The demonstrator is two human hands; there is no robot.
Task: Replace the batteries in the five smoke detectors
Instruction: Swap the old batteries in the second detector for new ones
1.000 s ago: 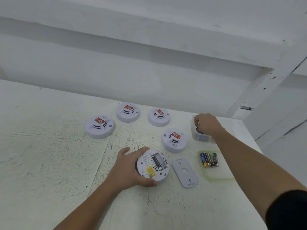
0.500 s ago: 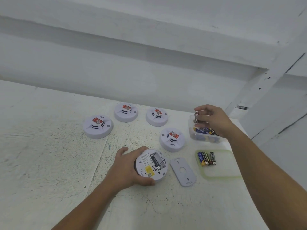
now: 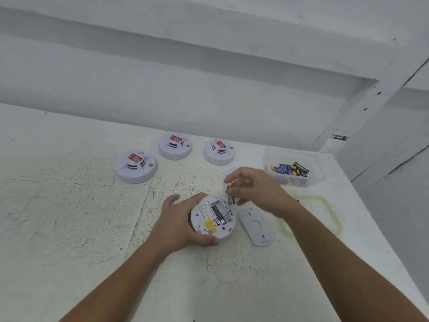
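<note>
Desk (image 3: 69,217): white, scuffed, carries all the items. Left hand (image 3: 178,219): curled round the left rim of the opened smoke detector (image 3: 212,217), which lies face down at the desk's middle with its battery bay upward; this grip is unchanged over the last second. Right hand (image 3: 257,189): a second ago it was down in the clear tub (image 3: 318,175) to the right rear of the opened smoke detector, then rose above it. It has now crossed over and hangs at the detector's right rear edge, fingers pinching a battery (image 3: 231,200); blur hides whether it holds one or more. Tub: uncovered, loose batteries inside. Tub lid (image 3: 334,214): green-rimmed, flat to the right of the opened smoke detector, partly under the right forearm. Three closed smoke detectors (image 3: 135,166), (image 3: 175,145), (image 3: 219,151): face up, in an arc behind the opened one. A fourth (image 3: 228,174) is directly behind it, mostly hidden by the right hand. Back plate (image 3: 255,226): off, lying just right of the opened smoke detector. Judgement: the fetch is finished and fitting the battery into the bay comes next. This is the first unit of five, and the other four look untouched.
</note>
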